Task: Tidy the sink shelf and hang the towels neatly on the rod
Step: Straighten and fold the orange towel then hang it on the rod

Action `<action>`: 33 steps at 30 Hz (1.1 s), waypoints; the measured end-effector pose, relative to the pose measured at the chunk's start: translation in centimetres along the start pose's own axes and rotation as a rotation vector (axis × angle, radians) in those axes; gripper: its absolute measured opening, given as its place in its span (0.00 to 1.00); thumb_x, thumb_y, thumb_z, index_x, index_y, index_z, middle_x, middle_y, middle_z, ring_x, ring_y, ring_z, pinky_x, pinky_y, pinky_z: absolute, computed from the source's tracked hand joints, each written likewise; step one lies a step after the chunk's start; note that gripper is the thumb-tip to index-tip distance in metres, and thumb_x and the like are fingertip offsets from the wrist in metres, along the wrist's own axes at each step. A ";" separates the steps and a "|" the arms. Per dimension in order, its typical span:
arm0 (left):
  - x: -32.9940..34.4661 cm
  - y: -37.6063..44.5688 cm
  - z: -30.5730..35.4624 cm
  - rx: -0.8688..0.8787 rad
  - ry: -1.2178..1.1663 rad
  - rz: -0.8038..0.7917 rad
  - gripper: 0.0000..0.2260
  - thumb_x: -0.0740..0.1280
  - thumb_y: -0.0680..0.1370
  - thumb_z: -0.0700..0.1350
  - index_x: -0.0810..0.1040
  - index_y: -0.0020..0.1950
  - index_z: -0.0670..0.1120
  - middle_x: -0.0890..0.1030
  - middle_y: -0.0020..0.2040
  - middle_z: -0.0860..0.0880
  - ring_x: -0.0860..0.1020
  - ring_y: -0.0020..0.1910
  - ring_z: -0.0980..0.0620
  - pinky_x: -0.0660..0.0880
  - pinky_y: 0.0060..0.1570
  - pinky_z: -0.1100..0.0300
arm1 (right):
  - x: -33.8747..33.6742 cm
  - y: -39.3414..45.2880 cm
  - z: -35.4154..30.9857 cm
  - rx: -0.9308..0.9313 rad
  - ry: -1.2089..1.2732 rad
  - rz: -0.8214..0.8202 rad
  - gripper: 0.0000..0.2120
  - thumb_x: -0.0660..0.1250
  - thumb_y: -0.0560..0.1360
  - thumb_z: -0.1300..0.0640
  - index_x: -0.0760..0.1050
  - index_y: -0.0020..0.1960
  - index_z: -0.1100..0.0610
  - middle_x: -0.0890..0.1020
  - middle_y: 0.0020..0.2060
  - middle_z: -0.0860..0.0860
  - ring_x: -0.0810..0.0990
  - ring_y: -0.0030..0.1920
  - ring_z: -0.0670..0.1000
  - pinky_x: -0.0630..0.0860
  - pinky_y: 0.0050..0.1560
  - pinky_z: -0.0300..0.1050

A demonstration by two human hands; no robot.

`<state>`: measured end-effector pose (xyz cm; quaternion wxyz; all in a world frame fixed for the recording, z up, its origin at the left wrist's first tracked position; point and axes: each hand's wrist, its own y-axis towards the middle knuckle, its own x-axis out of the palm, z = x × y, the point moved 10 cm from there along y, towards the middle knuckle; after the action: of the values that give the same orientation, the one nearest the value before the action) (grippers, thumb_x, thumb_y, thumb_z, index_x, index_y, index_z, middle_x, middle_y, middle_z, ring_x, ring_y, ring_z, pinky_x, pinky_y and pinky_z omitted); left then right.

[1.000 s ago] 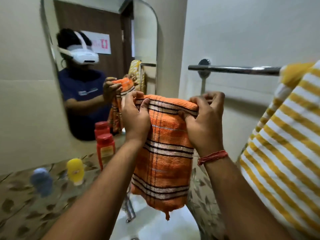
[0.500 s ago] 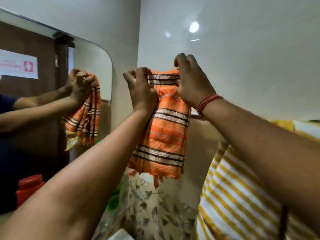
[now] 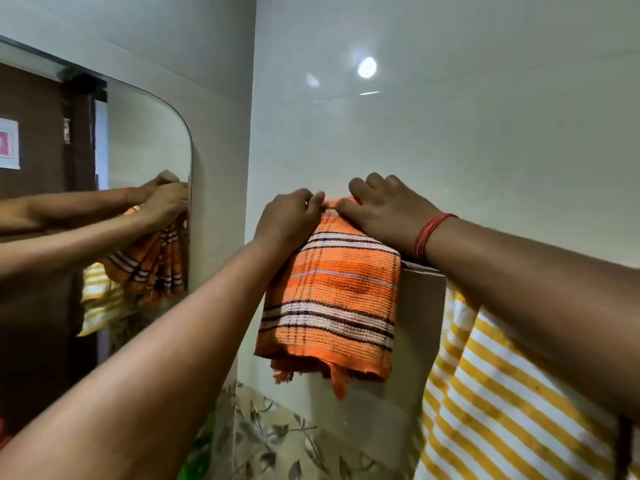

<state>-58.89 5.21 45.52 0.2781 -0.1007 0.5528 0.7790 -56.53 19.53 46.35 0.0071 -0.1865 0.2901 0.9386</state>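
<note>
With your left hand (image 3: 289,220) and right hand (image 3: 384,209) both pinching the top fold of the orange towel (image 3: 332,292) in the middle of the frame, lay it evenly over the rod (image 3: 420,268), beside the yellow striped towel (image 3: 502,403) at lower right.

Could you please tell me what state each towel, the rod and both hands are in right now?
Orange checked woven towel: folded, draped over the rod, hanging down.
Yellow-and-white striped towel: hanging to the right of the orange one.
Metal towel rod: mostly covered, a short stretch showing.
Left hand: gripping the orange towel's top.
Right hand: pinching the towel's top.
</note>
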 end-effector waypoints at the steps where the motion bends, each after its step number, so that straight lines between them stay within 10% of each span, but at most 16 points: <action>1: 0.3 -0.3 -0.3 0.003 -0.018 -0.060 0.19 0.55 0.85 0.58 0.79 0.47 0.48 0.83 0.48 0.42 0.79 0.50 0.40 0.69 0.44 0.52 | 0.2 -0.1 -0.1 -0.016 0.000 -0.010 0.16 0.60 0.80 0.50 0.71 0.66 0.52 0.74 0.56 0.58 0.74 0.51 0.60 0.70 0.47 0.54; 8: 3.4 -3.0 0.5 0.069 0.061 -0.435 0.35 0.44 0.79 0.71 0.79 0.59 0.48 0.83 0.57 0.45 0.78 0.54 0.45 0.74 0.55 0.47 | 2.6 0.1 -0.7 -0.039 0.256 -0.504 0.17 0.61 0.79 0.42 0.68 0.67 0.41 0.70 0.59 0.50 0.69 0.57 0.55 0.66 0.52 0.47; 12: 3.2 -3.2 0.7 0.081 0.036 -0.406 0.32 0.45 0.81 0.67 0.80 0.61 0.48 0.82 0.63 0.41 0.78 0.55 0.44 0.72 0.52 0.50 | 0.8 1.6 -1.5 0.008 0.252 -0.679 0.21 0.58 0.76 0.44 0.71 0.66 0.50 0.67 0.67 0.51 0.71 0.62 0.56 0.72 0.59 0.53; 16: 3.1 -3.1 1.0 0.110 0.019 -0.393 0.18 0.52 0.81 0.56 0.78 0.56 0.48 0.82 0.61 0.40 0.77 0.50 0.43 0.69 0.46 0.52 | 1.0 2.3 -3.1 0.077 0.614 -0.670 0.18 0.61 0.79 0.39 0.69 0.53 0.55 0.73 0.45 0.46 0.75 0.47 0.50 0.71 0.42 0.44; 19: 2.8 -3.1 0.5 0.083 0.001 -0.313 0.24 0.48 0.81 0.58 0.80 0.62 0.51 0.82 0.63 0.41 0.78 0.59 0.40 0.69 0.49 0.52 | 4.2 -0.3 -3.8 0.211 0.930 -0.839 0.39 0.68 0.70 0.32 0.62 0.72 0.52 0.76 0.58 0.44 0.78 0.56 0.49 0.76 0.59 0.48; 23: 2.8 -3.5 0.3 0.073 -0.026 -0.260 0.28 0.47 0.85 0.60 0.84 0.56 0.48 0.84 0.58 0.41 0.79 0.58 0.41 0.71 0.51 0.51 | 5.7 -1.6 -5.9 0.222 1.294 -0.955 0.25 0.67 0.77 0.41 0.74 0.68 0.56 0.82 0.61 0.55 0.82 0.59 0.58 0.75 0.66 0.57; 29: -1.2 -5.2 2.7 0.170 0.019 0.037 0.18 0.55 0.85 0.54 0.79 0.59 0.44 0.80 0.57 0.42 0.75 0.58 0.41 0.71 0.58 0.47 | 3.9 0.0 -4.2 0.189 0.738 -0.715 0.35 0.70 0.68 0.32 0.71 0.65 0.54 0.79 0.53 0.48 0.79 0.51 0.52 0.77 0.57 0.48; 33: -0.3 -8.2 4.0 0.210 -0.144 0.026 0.28 0.46 0.82 0.60 0.77 0.65 0.46 0.81 0.60 0.45 0.76 0.60 0.45 0.70 0.60 0.51 | 2.7 0.3 -4.8 0.168 0.692 -0.516 0.18 0.71 0.69 0.43 0.75 0.54 0.52 0.82 0.48 0.51 0.79 0.45 0.52 0.79 0.49 0.47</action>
<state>-53.55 10.71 40.55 0.3159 -0.0079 0.6112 0.7256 -57.38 16.37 41.93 0.1591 -0.5551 0.2947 0.7614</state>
